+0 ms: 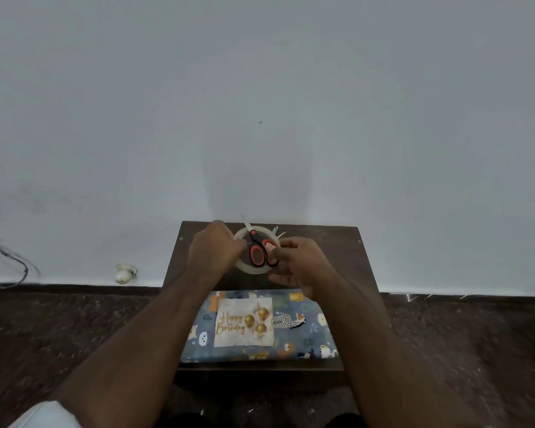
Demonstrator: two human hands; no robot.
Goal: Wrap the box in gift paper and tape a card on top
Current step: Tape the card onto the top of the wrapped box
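The box (300, 338), wrapped in blue animal-print paper, lies on the near half of a small dark table (328, 242). A white "Happy Birthday" card (243, 322) with gold balloons lies on its top left part. Behind the box, my left hand (215, 250) grips a clear tape roll (247, 267) at its left side. My right hand (297, 264) holds red-and-black scissors (258, 247) by their handles over the roll, blades pointing away toward the wall.
The table stands against a white wall (260, 118) on a dark speckled floor (59, 335). A white plug (124, 273) lies by the wall at left, with cables (10, 261) at the far left edge.
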